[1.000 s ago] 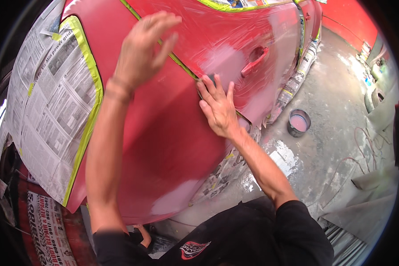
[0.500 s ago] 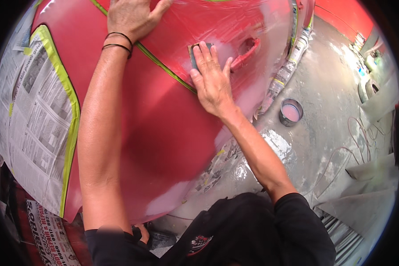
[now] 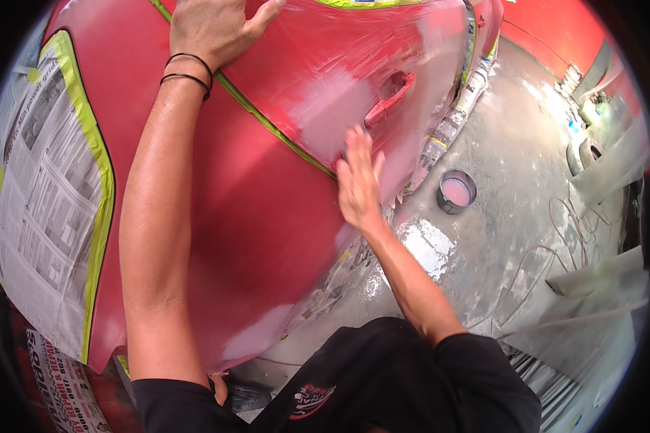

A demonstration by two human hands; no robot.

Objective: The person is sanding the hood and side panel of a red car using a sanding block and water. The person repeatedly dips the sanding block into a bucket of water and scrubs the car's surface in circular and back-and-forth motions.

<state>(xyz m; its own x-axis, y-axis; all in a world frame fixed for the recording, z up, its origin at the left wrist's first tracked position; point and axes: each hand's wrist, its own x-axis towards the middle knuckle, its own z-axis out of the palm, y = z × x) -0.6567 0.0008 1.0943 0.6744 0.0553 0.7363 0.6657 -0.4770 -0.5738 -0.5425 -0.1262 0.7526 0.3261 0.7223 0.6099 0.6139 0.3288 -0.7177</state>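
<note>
My left hand (image 3: 211,32) lies flat on a red car body panel (image 3: 260,209) at the top, thumb stretched out, fingertips cut off by the picture's edge. Lower and to the right, my right hand (image 3: 360,180) presses on the door with fingers extended, slightly blurred by motion. Only a dark sliver of the sandpaper (image 3: 345,153) shows beside its fingers; the palm covers the rest. Just above that hand is the red door handle (image 3: 388,101). A pale, wet-looking patch (image 3: 332,112) lies left of the handle. Green masking tape (image 3: 256,112) runs diagonally between both hands.
Newspaper (image 3: 50,216) edged with green tape covers an area at left. A small round can (image 3: 442,199) of pinkish liquid stands on the grey floor (image 3: 513,144) at right. Thin hoses (image 3: 570,238) and plastic sheeting (image 3: 599,289) lie farther right. Paper-wrapped trim (image 3: 451,126) borders the door.
My right hand has slid down toward me with the sandpaper, baring the pale patch. My left hand stays on the panel. The whole view has shifted slightly.
</note>
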